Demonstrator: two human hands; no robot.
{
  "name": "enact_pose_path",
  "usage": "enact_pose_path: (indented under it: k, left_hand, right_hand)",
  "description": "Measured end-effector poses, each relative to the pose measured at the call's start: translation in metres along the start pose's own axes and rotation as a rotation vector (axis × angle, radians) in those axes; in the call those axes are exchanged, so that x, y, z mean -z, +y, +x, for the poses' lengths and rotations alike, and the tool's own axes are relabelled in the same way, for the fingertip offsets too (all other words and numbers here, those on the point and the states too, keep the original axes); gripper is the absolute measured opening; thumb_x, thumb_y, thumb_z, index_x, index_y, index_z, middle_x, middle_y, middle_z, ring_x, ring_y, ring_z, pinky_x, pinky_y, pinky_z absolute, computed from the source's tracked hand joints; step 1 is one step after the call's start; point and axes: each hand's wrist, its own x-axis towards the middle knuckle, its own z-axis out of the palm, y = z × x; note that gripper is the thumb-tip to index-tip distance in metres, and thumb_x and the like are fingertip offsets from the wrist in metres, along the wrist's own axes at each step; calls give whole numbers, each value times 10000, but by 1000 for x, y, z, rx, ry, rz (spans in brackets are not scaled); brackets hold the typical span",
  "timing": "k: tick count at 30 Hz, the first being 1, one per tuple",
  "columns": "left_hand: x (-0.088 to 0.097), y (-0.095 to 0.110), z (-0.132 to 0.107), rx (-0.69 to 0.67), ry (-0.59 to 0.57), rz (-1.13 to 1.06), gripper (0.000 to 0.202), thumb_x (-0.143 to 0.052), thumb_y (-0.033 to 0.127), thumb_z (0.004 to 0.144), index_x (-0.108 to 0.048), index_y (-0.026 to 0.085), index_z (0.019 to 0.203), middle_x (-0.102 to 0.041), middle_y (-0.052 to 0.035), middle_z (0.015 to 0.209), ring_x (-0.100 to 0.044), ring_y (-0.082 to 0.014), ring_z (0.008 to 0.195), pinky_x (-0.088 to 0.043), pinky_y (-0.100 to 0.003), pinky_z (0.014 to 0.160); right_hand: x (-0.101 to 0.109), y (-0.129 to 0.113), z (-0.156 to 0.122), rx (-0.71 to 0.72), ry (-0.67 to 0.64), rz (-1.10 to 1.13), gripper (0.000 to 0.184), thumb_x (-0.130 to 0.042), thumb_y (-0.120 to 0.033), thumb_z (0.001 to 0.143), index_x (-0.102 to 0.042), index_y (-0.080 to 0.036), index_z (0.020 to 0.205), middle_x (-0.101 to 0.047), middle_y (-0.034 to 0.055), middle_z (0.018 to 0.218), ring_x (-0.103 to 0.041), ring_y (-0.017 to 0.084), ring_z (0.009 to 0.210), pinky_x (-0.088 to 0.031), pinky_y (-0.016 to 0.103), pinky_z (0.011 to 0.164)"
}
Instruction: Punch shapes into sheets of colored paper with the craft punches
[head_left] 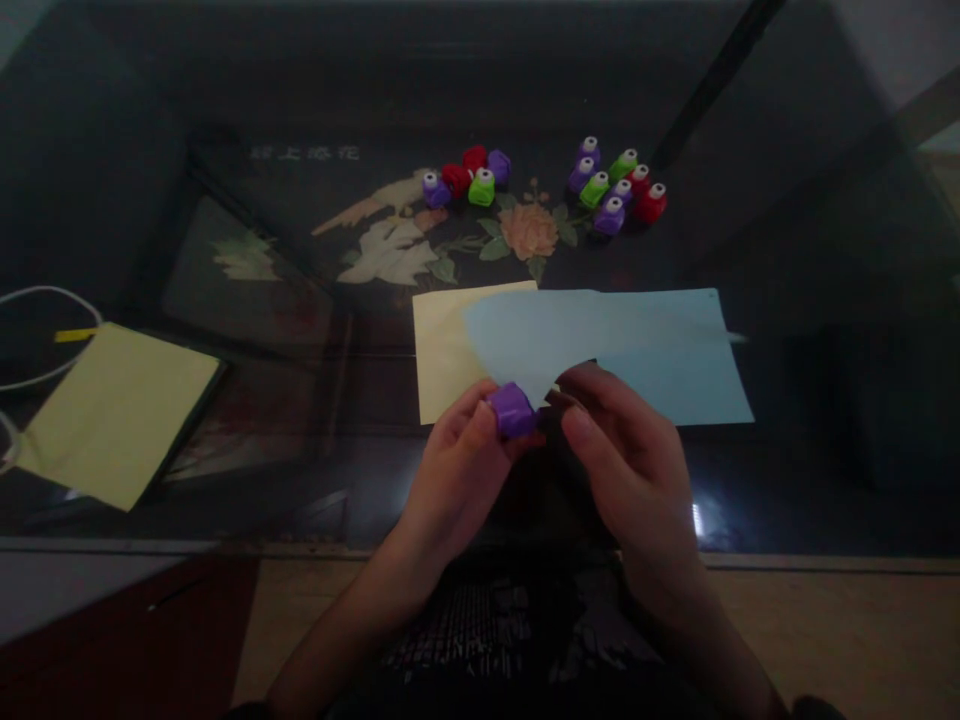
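In front of my body, my left hand (461,470) is closed round a small, shiny purple faceted piece (513,410), pinched between thumb and fingers. Just to its right, my right hand (634,460) has curled fingers with a thin dark strip (564,398) between thumb and fingertips. The strip's kind cannot be made out, and its near end comes close to the purple piece; whether they touch is unclear. Under and beyond both hands lies a light blue sheet (630,345), partly covering a pale yellow sheet (442,350).
Farther back stand several purple, green and red pieces with white ring tops (610,215). A similar group, some without visible tops (456,180), sits to their left. On the left are a yellow pad (120,410) and a white cable (56,290). The dark tabletop (337,400) is glossy.
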Motion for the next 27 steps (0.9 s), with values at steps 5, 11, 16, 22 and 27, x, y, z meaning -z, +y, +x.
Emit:
enact_pose_path:
  k: [5,11,16,22,27]
  left_hand:
    - [-1,1,-3,172,3,-122,379,-759,519,717,-696,187,889,-665,1,789,-617,-103,685,-538,-183,636]
    - [-2,-1,-2,218,79,-92,253,-720,417,767,-665,187,857,-677,-3,819,-641,-120,759,-527,-206,713]
    - [-4,-1,-6,35,136,29,175,-659,369,836,-612,201,838,-621,12,811,-612,-118,766,-520,-228,733]
    - [-3,4,-13,-185,46,202,204,-689,346,840,-611,287,1019,-637,32,928,-622,-115,820,-528,-215,745]
    - [-2,5,-14,-203,40,275,220,-697,396,825,-634,257,984,-642,16,872,-639,-139,788,-542,-238,730]
  right_hand:
    - [-1,-9,2,51,-31,-212,313,-577,-204,900,-632,-318,1186,-672,2,1152,-630,184,1077,-499,391,966]
    - [-4,-9,-1,143,-27,-354,324,-652,-186,840,-639,-285,1149,-666,15,1113,-620,190,1026,-520,373,901]
    - [-11,-8,-6,239,49,-469,333,-691,-132,794,-646,-264,1096,-683,7,1027,-633,174,952,-540,331,846]
    - [-17,-16,-9,302,80,-562,283,-671,-146,817,-654,-271,1071,-692,12,992,-655,183,887,-567,349,803]
    - [-14,-18,-8,302,41,-501,372,-709,-162,792,-627,-296,1129,-682,20,1055,-642,212,961,-562,391,838]
